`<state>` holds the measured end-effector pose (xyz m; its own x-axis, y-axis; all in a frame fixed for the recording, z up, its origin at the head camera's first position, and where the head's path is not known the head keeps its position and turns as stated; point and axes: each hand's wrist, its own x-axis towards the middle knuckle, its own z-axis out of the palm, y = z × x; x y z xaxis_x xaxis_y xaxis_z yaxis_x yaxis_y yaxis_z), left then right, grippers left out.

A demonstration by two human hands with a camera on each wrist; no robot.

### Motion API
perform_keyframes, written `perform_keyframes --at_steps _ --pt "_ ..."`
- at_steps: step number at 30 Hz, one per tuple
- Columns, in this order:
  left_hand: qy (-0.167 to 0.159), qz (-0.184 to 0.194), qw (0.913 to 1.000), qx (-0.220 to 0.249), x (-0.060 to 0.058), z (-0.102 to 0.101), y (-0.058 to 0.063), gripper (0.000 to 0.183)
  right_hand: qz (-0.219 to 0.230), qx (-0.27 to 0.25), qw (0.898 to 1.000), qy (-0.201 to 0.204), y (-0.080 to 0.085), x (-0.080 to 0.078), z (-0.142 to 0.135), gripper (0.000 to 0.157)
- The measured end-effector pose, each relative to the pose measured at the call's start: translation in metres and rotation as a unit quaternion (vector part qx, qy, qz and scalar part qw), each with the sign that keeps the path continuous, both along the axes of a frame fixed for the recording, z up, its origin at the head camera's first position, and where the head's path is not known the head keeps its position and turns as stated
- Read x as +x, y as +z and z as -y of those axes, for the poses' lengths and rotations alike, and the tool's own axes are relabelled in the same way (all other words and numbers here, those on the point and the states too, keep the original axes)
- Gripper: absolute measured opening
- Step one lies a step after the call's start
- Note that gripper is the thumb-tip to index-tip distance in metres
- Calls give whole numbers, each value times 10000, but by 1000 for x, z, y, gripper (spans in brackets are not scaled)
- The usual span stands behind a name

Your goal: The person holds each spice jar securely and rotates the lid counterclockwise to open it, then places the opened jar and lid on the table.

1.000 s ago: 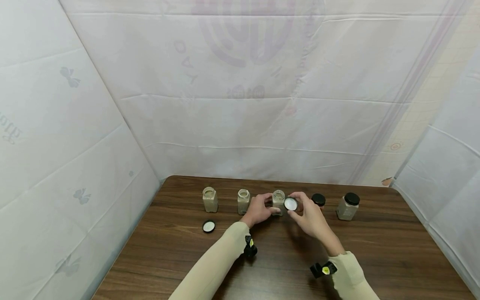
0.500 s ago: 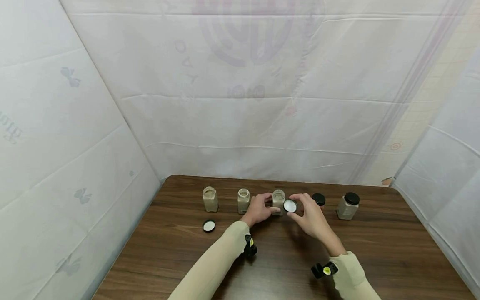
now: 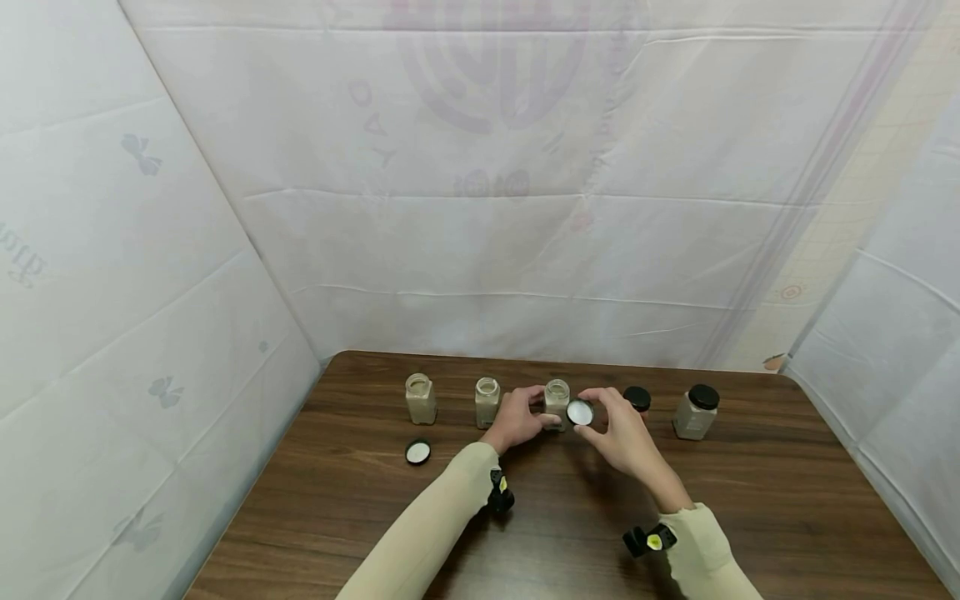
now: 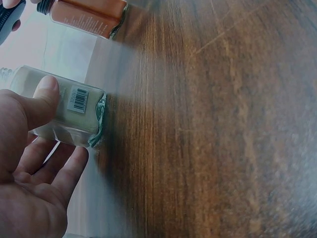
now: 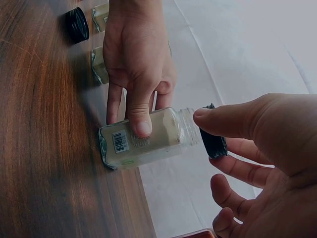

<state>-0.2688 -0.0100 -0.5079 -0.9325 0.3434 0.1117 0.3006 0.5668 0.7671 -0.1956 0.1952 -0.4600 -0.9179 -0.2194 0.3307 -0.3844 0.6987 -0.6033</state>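
Observation:
My left hand (image 3: 517, 418) grips a square glass spice jar (image 3: 556, 403) standing upright on the table, its mouth uncovered. Pale powder fills much of that jar, and a barcode label (image 4: 78, 100) shows low on its side. Just right of the jar's mouth, my right hand (image 3: 621, 432) pinches a black screw lid (image 5: 214, 136) between thumb and fingers. The lid is tipped so its white inner face shows in the head view. In the right wrist view the lid sits close beside the threaded neck (image 5: 188, 126); whether they touch I cannot tell.
Two uncovered jars of pale powder, one far left (image 3: 421, 402) and one by my left hand (image 3: 487, 403), stand in the row. A loose lid (image 3: 417, 452) lies inside up. Rightward are a black-capped reddish jar (image 4: 86, 17) and another capped jar (image 3: 696, 413).
Over the last second the lid in my right hand has shifted slightly down and left. My left hand and the jar have stayed put.

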Motion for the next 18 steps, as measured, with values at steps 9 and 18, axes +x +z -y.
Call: perform_keyframes --at_steps 9,18 --pt "-13 6 10000 -41 -1 1 -3 51 68 -10 9999 100 -3 1 1 46" --pt "-71 25 10000 20 0 1 0 50 312 100 9993 150 -5 2 2 47"
